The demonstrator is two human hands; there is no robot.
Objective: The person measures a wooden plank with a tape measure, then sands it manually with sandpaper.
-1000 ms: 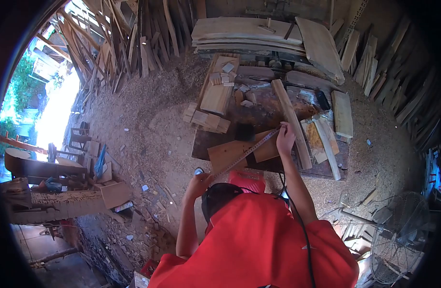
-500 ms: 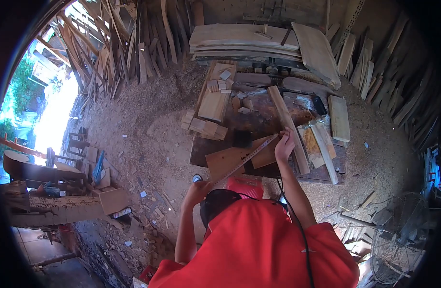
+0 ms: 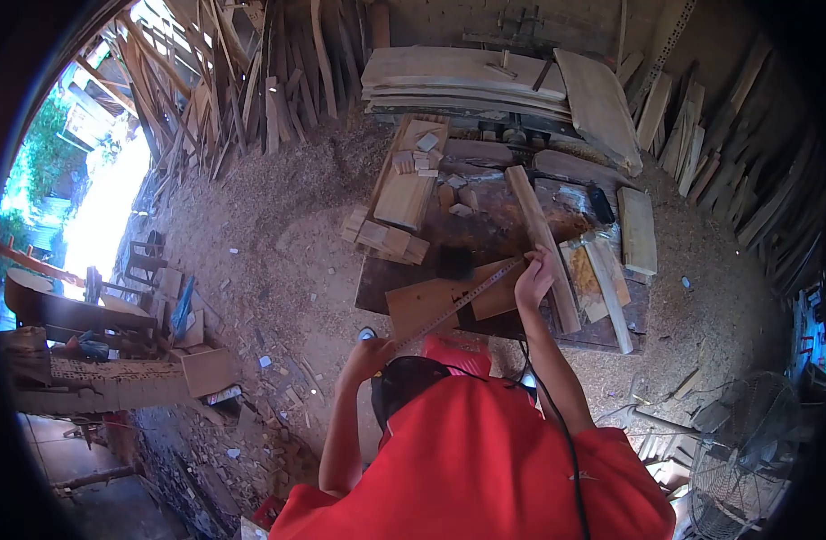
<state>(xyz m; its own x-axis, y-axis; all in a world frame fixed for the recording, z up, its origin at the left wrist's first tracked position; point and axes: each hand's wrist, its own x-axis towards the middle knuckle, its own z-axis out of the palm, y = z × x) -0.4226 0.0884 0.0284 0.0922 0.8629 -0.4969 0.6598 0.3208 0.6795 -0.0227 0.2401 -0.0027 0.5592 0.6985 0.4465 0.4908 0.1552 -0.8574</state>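
A measuring tape [image 3: 460, 306] stretches slantwise between my two hands, over the near edge of the workbench [image 3: 377, 286]. My left hand [image 3: 368, 357] is closed round its lower end, off the bench; whatever part sits inside the fist is hidden. My right hand [image 3: 534, 279] pinches the other end, close beside a long wooden board [image 3: 541, 243] lying on the bench. Beneath the tape are flat wood pieces [image 3: 422, 309] and a small dark block [image 3: 455, 262].
Stacked planks [image 3: 467, 76] lie behind the bench. Small wood offcuts [image 3: 422, 162] rest on a board at its left. A wire-cage fan [image 3: 741, 459] stands at lower right. A black cable [image 3: 561, 423] runs over the red shirt. Sawdust and scraps cover the floor.
The view has shifted slightly. Both hands still hold the tape taut, in nearly the same place.
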